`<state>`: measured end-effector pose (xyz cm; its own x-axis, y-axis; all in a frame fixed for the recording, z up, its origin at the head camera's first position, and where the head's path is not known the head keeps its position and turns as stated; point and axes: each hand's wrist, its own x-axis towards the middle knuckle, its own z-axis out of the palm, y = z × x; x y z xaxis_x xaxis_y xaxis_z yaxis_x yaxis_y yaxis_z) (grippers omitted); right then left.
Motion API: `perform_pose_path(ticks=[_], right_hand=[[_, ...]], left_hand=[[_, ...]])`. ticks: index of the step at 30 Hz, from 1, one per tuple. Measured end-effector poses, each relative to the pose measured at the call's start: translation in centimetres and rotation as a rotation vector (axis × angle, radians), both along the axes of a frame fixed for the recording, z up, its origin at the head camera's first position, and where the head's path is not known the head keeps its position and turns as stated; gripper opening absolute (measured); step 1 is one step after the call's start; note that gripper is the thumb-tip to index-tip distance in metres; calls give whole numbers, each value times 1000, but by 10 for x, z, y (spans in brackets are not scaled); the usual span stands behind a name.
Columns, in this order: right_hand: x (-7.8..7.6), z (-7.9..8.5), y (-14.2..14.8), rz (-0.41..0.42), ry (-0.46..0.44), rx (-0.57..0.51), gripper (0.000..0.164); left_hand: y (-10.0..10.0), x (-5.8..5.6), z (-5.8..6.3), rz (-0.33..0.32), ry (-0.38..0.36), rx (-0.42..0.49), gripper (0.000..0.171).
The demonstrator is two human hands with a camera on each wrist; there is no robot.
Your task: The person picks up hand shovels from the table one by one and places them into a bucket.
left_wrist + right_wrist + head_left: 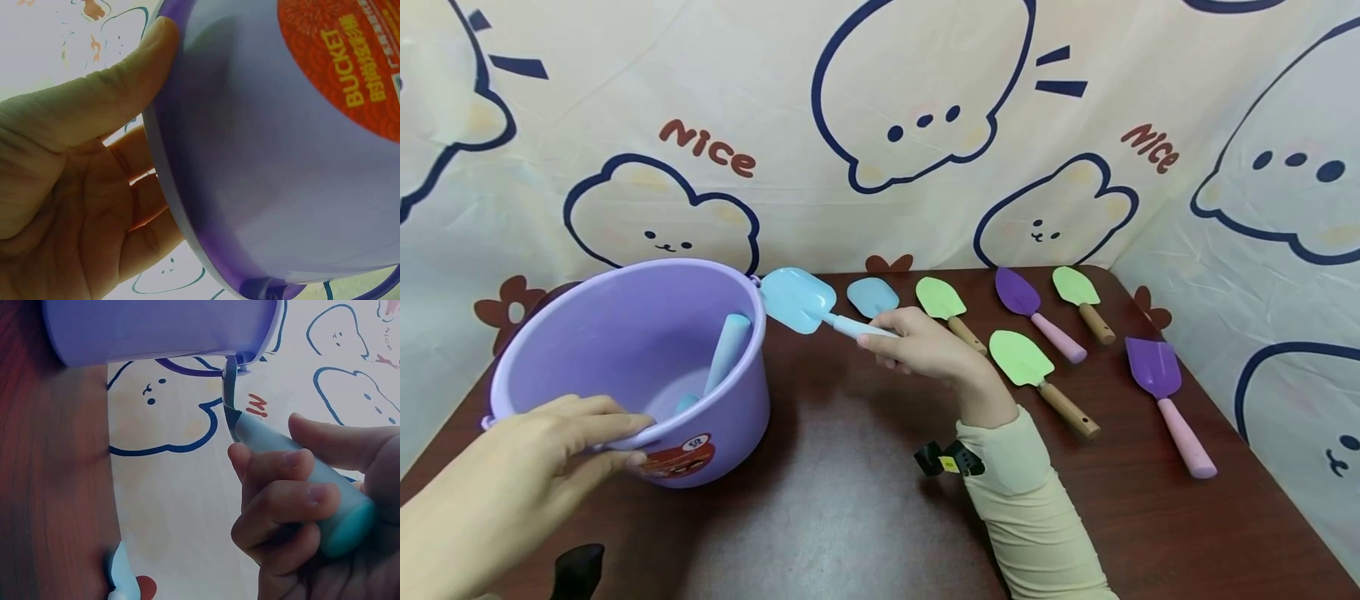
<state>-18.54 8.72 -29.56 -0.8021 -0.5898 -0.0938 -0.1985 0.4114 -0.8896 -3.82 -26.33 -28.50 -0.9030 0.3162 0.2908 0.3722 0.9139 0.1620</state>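
My left hand pinches the near rim of a purple bucket, thumb outside and fingers over the inside. A red sticker reading BUCKET shows on its wall in the left wrist view. In my right hand is a light blue toy shovel, its handle wrapped by curled fingers. The shovel's blade is raised at the bucket's right rim and points left. Inside the bucket leans another light blue handle; its lower end is partly hidden by the near wall.
Behind my right hand lies another light blue shovel. To the right are several green trowels with wooden handles, one of them nearest my wrist, and purple shovels with pink handles, one near the table's right edge. A printed cloth hangs behind.
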Motion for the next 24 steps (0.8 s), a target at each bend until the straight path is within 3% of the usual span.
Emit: perform_pose_path(ticks=[15, 24], right_hand=[[1, 8, 4, -55, -23, -20, 23], [-1, 18, 0, -66, -32, -35, 19]], left_hand=[[-3, 0, 0, -39, 54, 23, 33], [-2, 1, 1, -23, 26, 12, 31]])
